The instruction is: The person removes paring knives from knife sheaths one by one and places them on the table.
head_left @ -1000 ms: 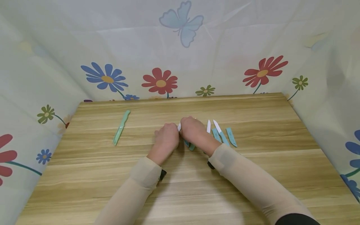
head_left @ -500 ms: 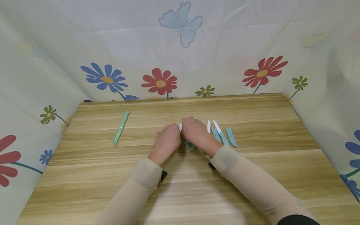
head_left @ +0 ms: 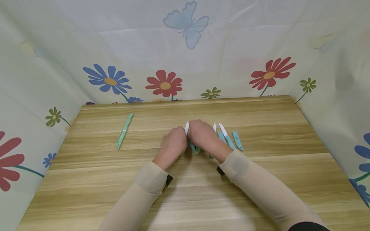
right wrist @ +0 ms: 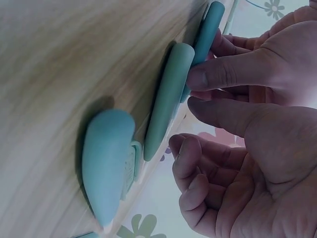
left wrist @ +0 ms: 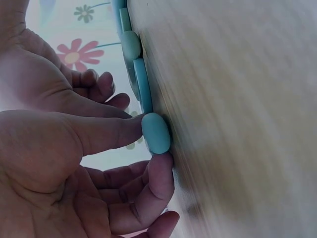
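Observation:
In the head view my left hand (head_left: 174,144) is low over the middle of the table. Its thumb and fingers pinch a blue-handled knife (left wrist: 156,134), whose white blade shows between the hands. Close on the right is my right hand (head_left: 202,133); in the right wrist view its fingers are loosely curled, thumb apart, holding nothing. A green knife handle (right wrist: 168,99) lies near its fingertips. Under the hands a patterned blue piece (head_left: 192,146) is partly hidden. Another white blade (head_left: 214,127) shows beyond the right hand.
Right of the hands lie an unsheathed blue knife (head_left: 229,141) and two blue sheaths, one (head_left: 221,137) beside its handle and another (head_left: 238,141) farther right. A sheathed green knife (head_left: 124,131) lies at the left. Flowered curtain (head_left: 231,48) surrounds the wooden table (head_left: 190,199).
Both hands have shifted slightly right. The right hand has drawn a little away from the left, and more of the white blade between them shows.

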Motion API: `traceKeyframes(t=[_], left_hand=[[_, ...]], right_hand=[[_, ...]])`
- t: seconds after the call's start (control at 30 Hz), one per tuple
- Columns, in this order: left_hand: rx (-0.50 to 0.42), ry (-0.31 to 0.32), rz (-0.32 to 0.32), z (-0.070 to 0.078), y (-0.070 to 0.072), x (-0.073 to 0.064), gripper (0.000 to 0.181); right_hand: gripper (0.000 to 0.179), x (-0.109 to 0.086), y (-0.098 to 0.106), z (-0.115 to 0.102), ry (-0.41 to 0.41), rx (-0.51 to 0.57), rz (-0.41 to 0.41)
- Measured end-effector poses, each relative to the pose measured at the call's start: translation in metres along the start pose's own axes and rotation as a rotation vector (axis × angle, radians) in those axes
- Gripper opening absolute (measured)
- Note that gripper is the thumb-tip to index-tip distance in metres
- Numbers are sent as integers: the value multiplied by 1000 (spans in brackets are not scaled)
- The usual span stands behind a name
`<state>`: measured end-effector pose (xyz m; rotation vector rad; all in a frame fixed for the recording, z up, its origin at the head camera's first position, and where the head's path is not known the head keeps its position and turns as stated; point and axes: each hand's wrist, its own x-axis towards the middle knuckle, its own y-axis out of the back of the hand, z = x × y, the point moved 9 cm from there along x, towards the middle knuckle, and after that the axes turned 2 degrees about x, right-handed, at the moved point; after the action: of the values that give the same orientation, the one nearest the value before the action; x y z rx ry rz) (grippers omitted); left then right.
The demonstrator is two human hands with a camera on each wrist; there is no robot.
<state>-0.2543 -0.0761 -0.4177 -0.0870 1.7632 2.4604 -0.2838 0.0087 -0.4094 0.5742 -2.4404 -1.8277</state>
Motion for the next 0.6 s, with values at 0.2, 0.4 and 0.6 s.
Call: traceKeyframes(t=[0.2, 0.4, 0.6], left_hand=[[-4, -1, 8, -1, 0, 0, 29], [-2, 7, 0, -2, 0, 0, 25], [3, 34, -27, -6, 0, 0, 20]], right_hand=[[17, -2, 1, 1, -2, -9, -10], [16, -4, 3, 1, 4, -9, -9], [18, -7, 3, 1, 12, 17, -18]])
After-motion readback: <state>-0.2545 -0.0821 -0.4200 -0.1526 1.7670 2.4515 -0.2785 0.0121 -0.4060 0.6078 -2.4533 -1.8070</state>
